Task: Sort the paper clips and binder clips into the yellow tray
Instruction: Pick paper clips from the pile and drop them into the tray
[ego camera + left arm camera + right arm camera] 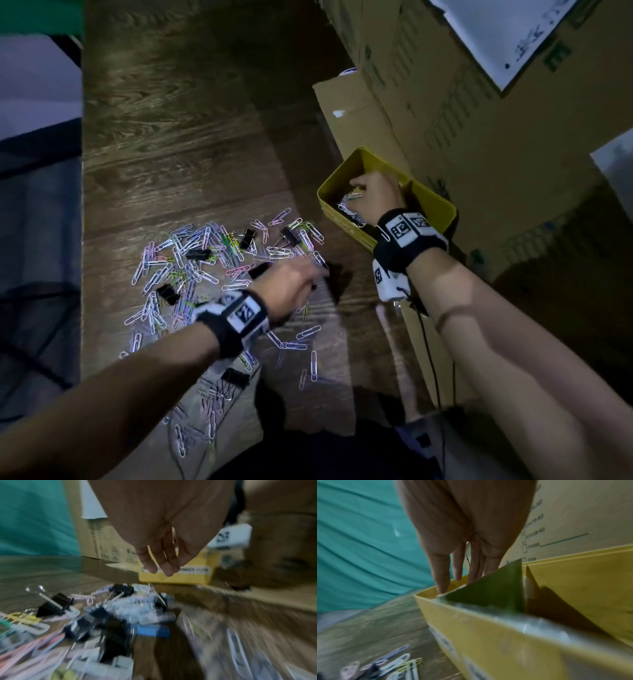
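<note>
Wood-grain table (191, 144) lies bare toward its far edge in the head view; paper clips (205, 260) and black binder clips (198, 254) spread near its front edge. At the right edge, against cardboard boxes (445, 113), sits the yellow tray (442, 209); the right hand (375, 197) reaches inside, its grasp unclear.

Left wrist: the left hand (159, 545) hangs over the pile, fingers (169, 561) straight, holding nothing.

Right wrist: the right hand's fingers (442, 574) point straight down past the tray's rim beside a divider (496, 586).
</note>
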Demonstrator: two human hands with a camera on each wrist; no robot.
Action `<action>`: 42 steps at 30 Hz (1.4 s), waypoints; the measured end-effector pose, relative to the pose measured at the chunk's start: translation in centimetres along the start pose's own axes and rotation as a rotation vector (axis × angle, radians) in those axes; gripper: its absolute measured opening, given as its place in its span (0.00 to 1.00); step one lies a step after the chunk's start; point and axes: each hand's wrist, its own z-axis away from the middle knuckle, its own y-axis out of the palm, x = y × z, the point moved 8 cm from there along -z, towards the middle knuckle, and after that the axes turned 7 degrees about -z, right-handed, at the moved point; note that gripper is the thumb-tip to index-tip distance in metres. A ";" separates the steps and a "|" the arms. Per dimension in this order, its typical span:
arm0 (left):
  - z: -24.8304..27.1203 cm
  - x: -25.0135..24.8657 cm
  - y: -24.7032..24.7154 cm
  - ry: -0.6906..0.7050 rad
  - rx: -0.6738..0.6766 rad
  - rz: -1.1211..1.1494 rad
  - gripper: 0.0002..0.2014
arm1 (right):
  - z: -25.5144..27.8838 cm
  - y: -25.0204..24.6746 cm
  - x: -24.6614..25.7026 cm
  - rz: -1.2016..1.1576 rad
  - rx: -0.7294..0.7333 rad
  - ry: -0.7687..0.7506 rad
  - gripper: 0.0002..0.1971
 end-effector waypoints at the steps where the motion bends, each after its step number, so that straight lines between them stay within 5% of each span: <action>1: 1.3 -0.5 2.2 0.068 0.084 -0.049 0.21 | 0.5 -0.3 0.0 -0.019 -0.016 -0.024 0.22; 4: 4.6 -0.7 7.2 0.100 0.266 -0.283 0.24 | 3.3 -0.3 1.5 -0.083 -0.071 -0.221 0.17; 9: 9.3 -1.1 10.1 0.014 0.306 -0.455 0.26 | 10.7 2.5 2.1 -0.212 -0.023 -0.474 0.09; 12: 12.2 -1.2 10.5 0.016 0.352 -0.388 0.26 | 14.3 7.1 -1.4 -0.133 0.272 -0.293 0.10; 15: 13.3 -0.9 7.9 -0.012 0.214 -0.246 0.24 | 17.9 11.4 -5.2 0.119 0.574 -0.087 0.09; 19: 14.9 2.1 5.7 -0.351 0.263 -0.301 0.24 | 21.9 15.0 -6.8 0.300 0.838 -0.034 0.10; 22: 15.6 2.9 6.9 -0.464 0.358 -0.328 0.24 | 22.4 16.5 -6.2 0.329 0.763 -0.084 0.05; 25: 13.9 1.6 7.4 -0.392 0.278 -0.266 0.14 | 22.1 17.2 -5.2 0.299 0.642 -0.105 0.07; 28: 12.0 0.2 7.4 -0.339 0.222 -0.131 0.15 | 21.8 17.0 -4.3 0.239 0.540 -0.128 0.05; 33: 11.0 -0.4 6.2 -0.259 0.164 -0.120 0.28 | 22.8 16.6 -4.1 0.285 0.389 -0.064 0.42; 35: 11.4 -0.3 6.5 -0.254 0.212 -0.200 0.35 | 23.5 16.5 -3.6 0.420 0.374 -0.104 0.49; 38: 11.9 -0.6 8.3 -0.254 0.309 -0.274 0.37 | 23.9 16.9 -2.8 0.575 0.440 -0.196 0.43; 42: 12.0 -1.0 10.0 -0.260 0.278 -0.217 0.34 | 23.1 17.5 -3.6 0.429 0.482 -0.130 0.24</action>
